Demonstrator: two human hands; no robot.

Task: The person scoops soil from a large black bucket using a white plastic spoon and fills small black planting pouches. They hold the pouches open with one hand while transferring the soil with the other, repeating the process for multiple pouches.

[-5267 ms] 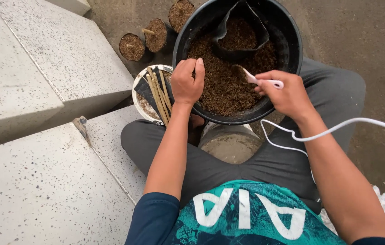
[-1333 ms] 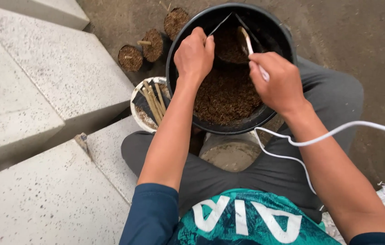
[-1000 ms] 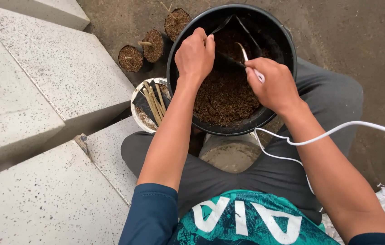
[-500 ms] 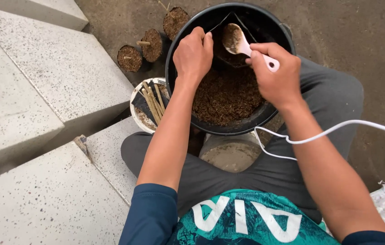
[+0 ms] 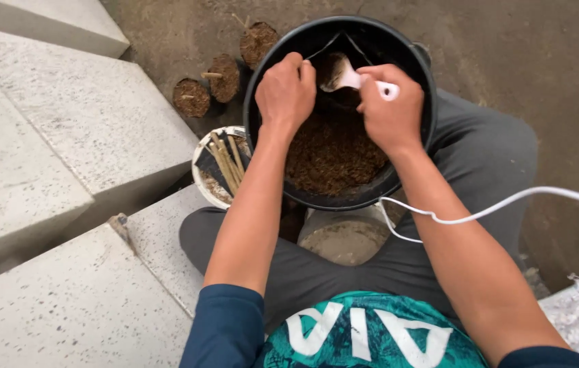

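A big black tub (image 5: 408, 157) of brown soil mix (image 5: 333, 153) rests on my lap. My right hand (image 5: 388, 109) is shut on a white spoon (image 5: 347, 75) whose bowl carries soil at the tub's far side. There my left hand (image 5: 286, 92) pinches the edge of a small black bag (image 5: 333, 48), holding its mouth apart under the spoon.
A white bowl (image 5: 202, 184) with sticks (image 5: 224, 160) and black bags stands left of the tub. Three filled small pots (image 5: 221, 78) sit on the ground beyond. Concrete steps (image 5: 51, 157) rise on the left. A white cable (image 5: 480, 211) crosses my right arm. A grey container (image 5: 344, 235) sits beneath the tub.
My right hand scooped soil from the tub with the spoon and brought it to the bag's mouth. My left hand stayed on the bag.
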